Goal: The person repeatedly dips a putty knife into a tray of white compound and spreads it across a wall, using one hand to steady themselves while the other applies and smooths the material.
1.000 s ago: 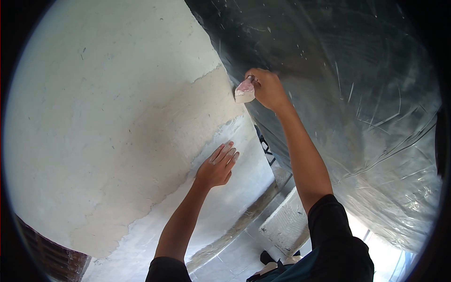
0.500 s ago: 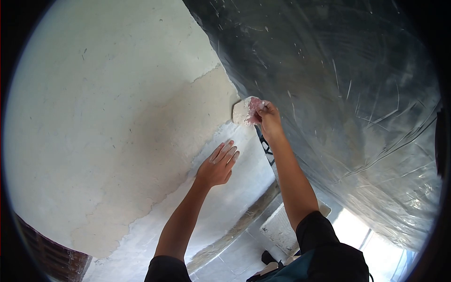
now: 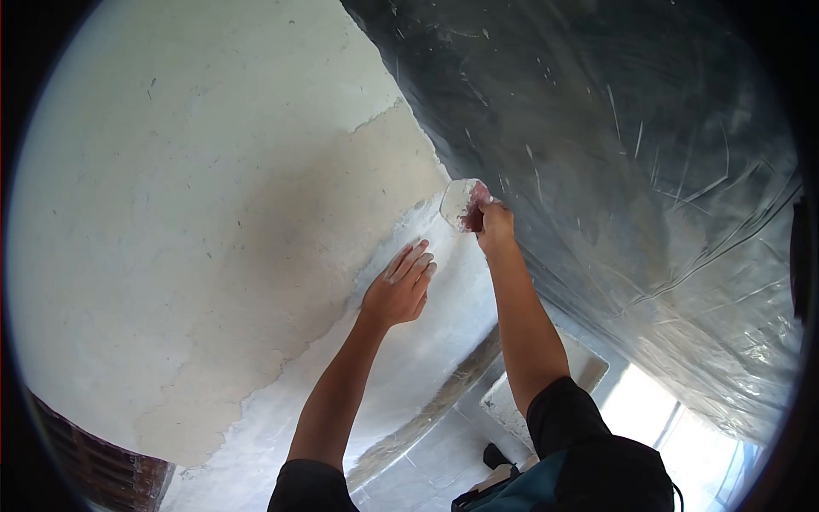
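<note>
My right hand (image 3: 497,226) grips a reddish putty scraper (image 3: 459,205) whose blade is caked with white plaster. The blade is at the wall's edge, where the pale wall (image 3: 213,171) meets a dark plastic sheet (image 3: 614,154). To the left of the scraper and nearer to me, my left hand (image 3: 399,290) lies flat against the wall, fingers stretched out and smeared with white. It rests on a band of white, wet-looking plaster (image 3: 435,341), beside a beige patch (image 3: 290,247) with a ragged border.
Below on the grey tiled floor (image 3: 426,465), a plaster-stained tray (image 3: 589,363) is partly hidden behind my right arm. A dark shoe (image 3: 493,456) shows near it. A brown slatted piece (image 3: 94,465) is at the lower left. Bright light falls at the lower right.
The scraper has shifted slightly right along the wall's edge, and white plaster now shows where its blade was. My left hand stays almost in place. The view has shifted a little.
</note>
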A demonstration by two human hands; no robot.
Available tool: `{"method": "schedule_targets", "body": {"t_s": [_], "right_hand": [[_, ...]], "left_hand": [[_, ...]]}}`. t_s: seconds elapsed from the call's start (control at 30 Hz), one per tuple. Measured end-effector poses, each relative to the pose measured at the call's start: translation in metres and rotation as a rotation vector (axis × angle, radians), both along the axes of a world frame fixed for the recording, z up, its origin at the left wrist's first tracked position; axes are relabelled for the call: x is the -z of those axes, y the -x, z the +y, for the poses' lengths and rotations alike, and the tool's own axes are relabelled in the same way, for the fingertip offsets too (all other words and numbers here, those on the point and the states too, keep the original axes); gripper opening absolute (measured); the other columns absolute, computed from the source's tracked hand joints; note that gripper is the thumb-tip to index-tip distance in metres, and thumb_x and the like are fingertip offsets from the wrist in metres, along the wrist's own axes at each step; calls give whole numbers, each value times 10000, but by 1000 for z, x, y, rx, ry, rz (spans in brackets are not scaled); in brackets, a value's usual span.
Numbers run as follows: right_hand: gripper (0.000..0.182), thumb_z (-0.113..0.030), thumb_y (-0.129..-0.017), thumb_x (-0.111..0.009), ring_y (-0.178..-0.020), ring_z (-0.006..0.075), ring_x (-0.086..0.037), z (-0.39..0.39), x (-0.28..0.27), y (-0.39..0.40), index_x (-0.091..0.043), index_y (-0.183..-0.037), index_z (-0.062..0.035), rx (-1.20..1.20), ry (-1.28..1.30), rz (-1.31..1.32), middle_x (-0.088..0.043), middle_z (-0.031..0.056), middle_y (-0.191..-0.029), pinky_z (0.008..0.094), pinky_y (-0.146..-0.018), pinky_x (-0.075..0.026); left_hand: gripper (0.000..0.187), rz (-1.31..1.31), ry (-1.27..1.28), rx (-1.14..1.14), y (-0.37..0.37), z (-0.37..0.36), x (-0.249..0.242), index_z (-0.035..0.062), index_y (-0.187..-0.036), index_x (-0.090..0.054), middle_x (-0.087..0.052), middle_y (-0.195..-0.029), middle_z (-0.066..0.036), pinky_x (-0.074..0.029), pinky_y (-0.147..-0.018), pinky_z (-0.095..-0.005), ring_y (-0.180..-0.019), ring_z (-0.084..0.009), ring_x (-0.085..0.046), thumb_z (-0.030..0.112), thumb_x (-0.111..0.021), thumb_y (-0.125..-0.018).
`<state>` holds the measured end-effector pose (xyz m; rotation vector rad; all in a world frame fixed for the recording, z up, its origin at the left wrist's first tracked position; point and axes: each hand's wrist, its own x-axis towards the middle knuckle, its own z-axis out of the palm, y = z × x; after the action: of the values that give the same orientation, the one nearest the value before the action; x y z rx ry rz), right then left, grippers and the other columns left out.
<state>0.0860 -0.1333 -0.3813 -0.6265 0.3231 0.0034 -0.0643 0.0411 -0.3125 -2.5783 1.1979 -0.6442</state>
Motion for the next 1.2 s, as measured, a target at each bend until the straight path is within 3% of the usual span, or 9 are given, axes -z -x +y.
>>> {"method": "schedule_targets", "body": {"t_s": [0.13,0.3,0.43,0.57,0.7,0.77,0.97,1.07,1.2], "right_hand": [[256,33,-900,-453,-943,281,-628,-9,3,15,-527,-1145,53,37,-190,-77,-601,163,-1086,406,-843,-536],[253,41,-897,-460,-1021,280,-592,3,-25,10,-519,-1142,64,3,-63,-198,-574,156,-1130,402,-925,-501],[261,68,-845,-459,-924,207,-590,-3,-1,16,-539,-1092,48,57,-131,75,-601,113,-1007,322,-870,-457],[194,61,-859,-460,-921,194,-598,10,-16,25,-546,-1031,30,44,-243,-273,-610,89,-991,312,-871,-459],[165,30,-879,-486,-869,203,-624,9,-4,26,-567,-1023,36,79,-66,-86,-627,94,-992,316,-810,-494],[260,53,-883,-434,-1018,257,-593,-2,-3,34,-526,-1125,38,93,-169,80,-597,154,-1124,346,-927,-459],[239,46,-884,-477,-1048,244,-572,26,-9,23,-545,-1113,46,68,-275,-327,-597,128,-1144,363,-987,-414],[242,48,-883,-469,-1051,260,-580,24,11,17,-538,-1114,57,140,-183,27,-589,153,-1139,371,-974,-440],[235,48,-892,-438,-1051,267,-587,8,-6,44,-541,-1103,55,202,-261,68,-593,153,-1125,375,-970,-448]], "left_hand": [[334,-26,30,25,-2,0,0,-41,-1095,-554,-540,-1203,-176,-354,-1105,-476,-1297,-346,-436,65,-573,-779],[335,32,62,41,0,1,4,-61,-1071,-565,-539,-1194,-183,-359,-1098,-489,-1285,-363,-441,61,-580,-759],[337,15,70,42,-2,3,3,-65,-1064,-569,-540,-1184,-191,-364,-1092,-492,-1280,-369,-441,65,-581,-753],[357,-18,57,79,-1,3,6,-53,-1065,-564,-545,-1148,-194,-382,-1065,-491,-1233,-364,-468,98,-601,-744],[323,-62,46,29,3,5,8,-7,-1055,-587,-558,-1099,-155,-415,-1004,-439,-1117,-303,-511,136,-602,-766],[322,-83,36,28,0,6,7,-4,-1051,-589,-557,-1087,-154,-425,-978,-434,-1089,-299,-514,146,-604,-767],[379,-57,63,42,0,4,11,-32,-1079,-547,-530,-1090,-178,-407,-989,-477,-1109,-344,-496,135,-610,-744],[380,-62,74,47,1,4,9,-35,-1076,-546,-527,-1093,-176,-409,-987,-476,-1107,-342,-495,139,-608,-744],[347,-73,65,18,1,-1,9,-5,-1075,-582,-559,-1075,-150,-406,-995,-454,-1109,-307,-500,159,-598,-770]]}}
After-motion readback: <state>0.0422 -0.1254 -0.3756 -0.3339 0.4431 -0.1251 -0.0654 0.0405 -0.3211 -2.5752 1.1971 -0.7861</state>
